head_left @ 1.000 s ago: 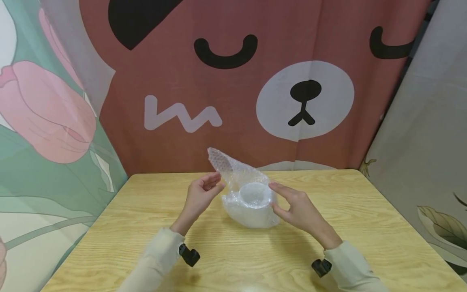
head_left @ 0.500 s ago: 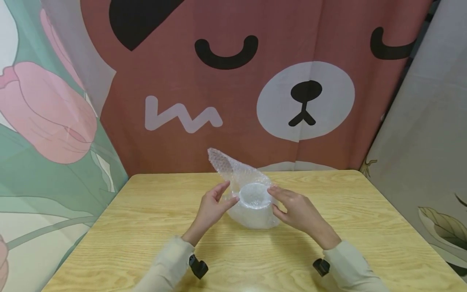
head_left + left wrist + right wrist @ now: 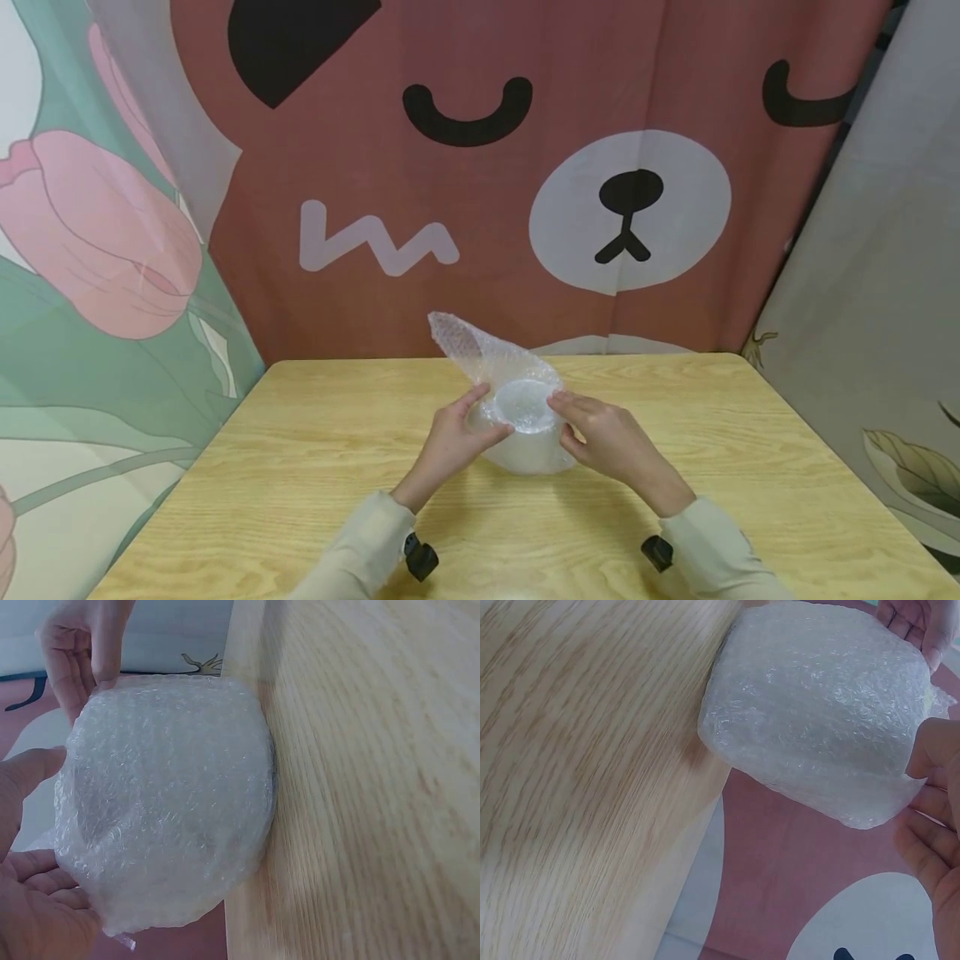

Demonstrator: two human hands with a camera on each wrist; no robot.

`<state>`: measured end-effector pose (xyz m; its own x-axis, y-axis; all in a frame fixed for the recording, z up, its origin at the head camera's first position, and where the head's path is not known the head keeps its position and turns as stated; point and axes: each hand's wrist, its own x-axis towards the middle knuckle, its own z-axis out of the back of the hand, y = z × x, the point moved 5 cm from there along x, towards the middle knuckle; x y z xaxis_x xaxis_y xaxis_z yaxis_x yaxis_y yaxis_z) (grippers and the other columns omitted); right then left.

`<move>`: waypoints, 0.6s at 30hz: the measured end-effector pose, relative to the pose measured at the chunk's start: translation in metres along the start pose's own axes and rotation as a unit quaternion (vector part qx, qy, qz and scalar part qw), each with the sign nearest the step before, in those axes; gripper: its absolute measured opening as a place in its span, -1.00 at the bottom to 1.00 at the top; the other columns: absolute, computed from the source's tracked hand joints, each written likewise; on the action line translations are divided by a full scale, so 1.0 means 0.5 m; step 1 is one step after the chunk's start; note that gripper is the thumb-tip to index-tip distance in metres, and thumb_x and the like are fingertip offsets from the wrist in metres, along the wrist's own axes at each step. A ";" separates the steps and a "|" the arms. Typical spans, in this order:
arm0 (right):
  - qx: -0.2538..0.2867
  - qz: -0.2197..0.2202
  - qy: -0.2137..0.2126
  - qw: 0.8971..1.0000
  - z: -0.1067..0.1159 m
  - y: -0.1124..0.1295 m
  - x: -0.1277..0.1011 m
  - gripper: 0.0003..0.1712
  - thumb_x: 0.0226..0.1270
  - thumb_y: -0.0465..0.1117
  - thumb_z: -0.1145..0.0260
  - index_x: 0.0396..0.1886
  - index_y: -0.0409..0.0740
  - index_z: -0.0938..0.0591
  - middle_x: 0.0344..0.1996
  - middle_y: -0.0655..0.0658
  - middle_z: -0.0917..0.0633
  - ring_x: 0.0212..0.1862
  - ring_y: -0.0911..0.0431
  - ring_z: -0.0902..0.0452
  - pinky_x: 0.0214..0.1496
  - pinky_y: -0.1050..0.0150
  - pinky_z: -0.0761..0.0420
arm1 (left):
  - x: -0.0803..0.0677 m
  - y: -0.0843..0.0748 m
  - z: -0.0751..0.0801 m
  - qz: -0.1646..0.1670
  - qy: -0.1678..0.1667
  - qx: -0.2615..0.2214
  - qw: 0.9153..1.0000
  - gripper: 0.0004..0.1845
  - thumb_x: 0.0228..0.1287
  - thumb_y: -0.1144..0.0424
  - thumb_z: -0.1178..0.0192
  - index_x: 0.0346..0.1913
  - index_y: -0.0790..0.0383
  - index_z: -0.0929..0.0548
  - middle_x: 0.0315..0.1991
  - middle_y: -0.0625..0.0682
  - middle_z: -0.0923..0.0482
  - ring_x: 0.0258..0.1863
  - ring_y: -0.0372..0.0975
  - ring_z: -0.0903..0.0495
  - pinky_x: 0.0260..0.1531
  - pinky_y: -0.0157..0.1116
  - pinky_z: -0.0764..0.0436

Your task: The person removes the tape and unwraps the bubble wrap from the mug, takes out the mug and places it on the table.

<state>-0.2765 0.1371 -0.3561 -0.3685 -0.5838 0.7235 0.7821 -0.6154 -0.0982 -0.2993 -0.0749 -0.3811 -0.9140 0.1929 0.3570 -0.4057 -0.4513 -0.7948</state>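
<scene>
L hand: fingers + thumb curled round L side of the wrap, by its round rim. R hand: fingers + thumb pinch its R side, same rim. Bubble wrap's on the wooden surface, approx. mid, btwn hands; loose flap sticks up at back L. Blk cams at wrists, pale sleeves. Behind: bear curtain; floral one L, grey one R.

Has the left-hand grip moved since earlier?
Yes, in the head view the left-hand grip moved right, away from the far-left table corner.
</scene>
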 end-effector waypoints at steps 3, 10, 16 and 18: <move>-0.003 -0.003 0.007 1.000 -0.002 0.000 0.001 -0.54 -0.09 -0.39 -0.42 -0.07 -0.32 -0.71 -0.13 -0.24 -0.72 -0.13 -0.05 -0.68 -0.41 0.17 -0.65 | -0.001 -0.001 -0.002 0.001 0.005 0.007 1.000 -0.19 0.03 0.03 -0.48 0.31 0.32 -0.45 0.28 0.21 -0.40 0.27 0.06 -0.36 0.20 0.02 -0.36; 0.000 -0.001 0.007 1.000 -0.005 0.000 0.001 -0.56 -0.10 -0.43 -0.40 -0.09 -0.34 -0.71 -0.15 -0.24 -0.72 -0.12 -0.05 -0.68 -0.36 0.15 -0.66 | -0.002 -0.001 -0.004 -0.008 0.012 0.016 1.000 -0.13 -0.04 -0.01 -0.51 0.32 0.33 -0.44 0.29 0.20 -0.40 0.27 0.07 -0.36 0.21 0.03 -0.34; 0.010 0.006 0.007 1.000 -0.007 0.002 0.003 -0.55 -0.12 -0.47 -0.39 -0.09 -0.38 -0.70 -0.15 -0.27 -0.72 -0.11 -0.06 -0.68 -0.37 0.17 -0.66 | -0.003 0.005 -0.007 -0.004 0.014 0.019 1.000 -0.12 -0.05 -0.02 -0.52 0.33 0.31 -0.44 0.28 0.20 -0.40 0.27 0.05 -0.36 0.21 0.01 -0.35; 0.010 0.007 0.006 1.000 -0.007 0.002 0.004 -0.55 -0.12 -0.47 -0.39 -0.10 -0.39 -0.70 -0.15 -0.27 -0.72 -0.12 -0.07 -0.68 -0.39 0.18 -0.66 | -0.001 0.006 -0.008 -0.007 0.015 0.022 1.000 -0.12 -0.04 -0.01 -0.52 0.33 0.32 -0.44 0.28 0.21 -0.41 0.26 0.05 -0.37 0.21 0.00 -0.35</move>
<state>-0.2780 0.1335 -0.3573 -0.3633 -0.5983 0.7142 0.7972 -0.5964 -0.0941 -0.2998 -0.0731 -0.3855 -0.9087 0.2241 0.3523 -0.4176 -0.4868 -0.7672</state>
